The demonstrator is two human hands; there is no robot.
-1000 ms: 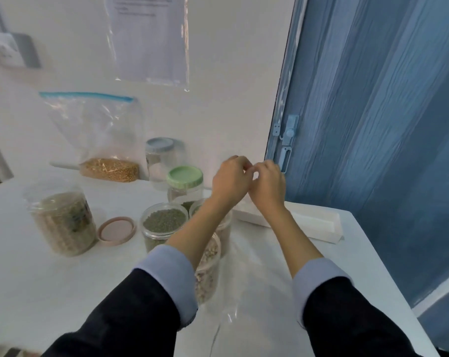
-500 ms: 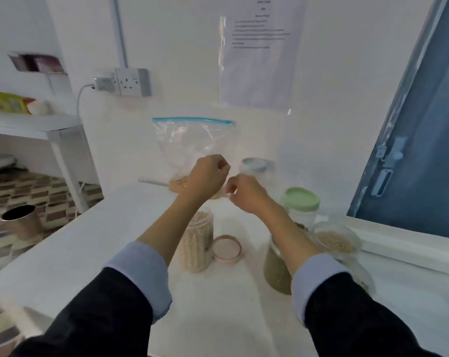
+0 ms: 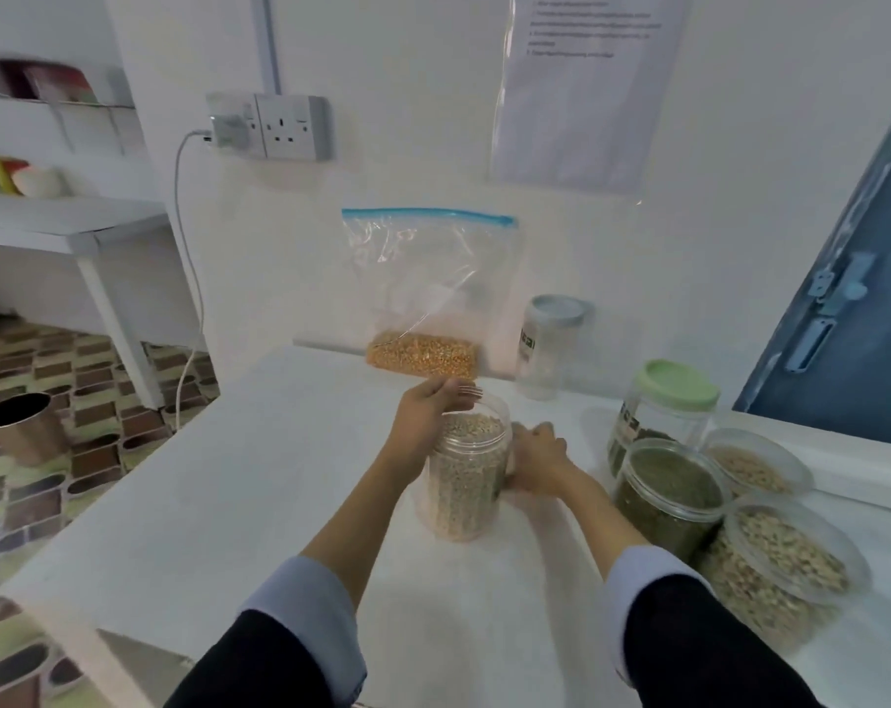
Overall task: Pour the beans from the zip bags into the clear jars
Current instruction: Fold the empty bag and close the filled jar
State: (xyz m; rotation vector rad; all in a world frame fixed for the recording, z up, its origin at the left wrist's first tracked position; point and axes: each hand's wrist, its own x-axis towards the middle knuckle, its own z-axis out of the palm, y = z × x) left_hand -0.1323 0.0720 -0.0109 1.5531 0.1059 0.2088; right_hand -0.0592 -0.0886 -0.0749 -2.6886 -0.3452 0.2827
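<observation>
A clear jar [image 3: 463,485] full of pale beans stands open on the white table [image 3: 218,508]. My left hand [image 3: 429,419] holds its rim from the left, fingers over the far edge. Palm down, my right hand [image 3: 535,459] lies against the jar's right side, its fingers blurred. Behind the jar a clear zip bag [image 3: 425,293] with a blue seal leans upright on the wall, with orange-yellow kernels [image 3: 422,356] in its bottom. No lid shows beside the jar.
At the right stand a green-lidded jar [image 3: 672,401], an open jar of green beans [image 3: 669,495] and two open jars of pale beans [image 3: 754,465] [image 3: 786,559]. A grey-lidded empty jar [image 3: 552,344] is by the wall. A metal bin [image 3: 19,421] stands on the floor at the left.
Both hands have dropped from in front of the zip bag down to the pale-bean jar. The view has tilted down and closer; the pink lid beside the jar is out of sight.
</observation>
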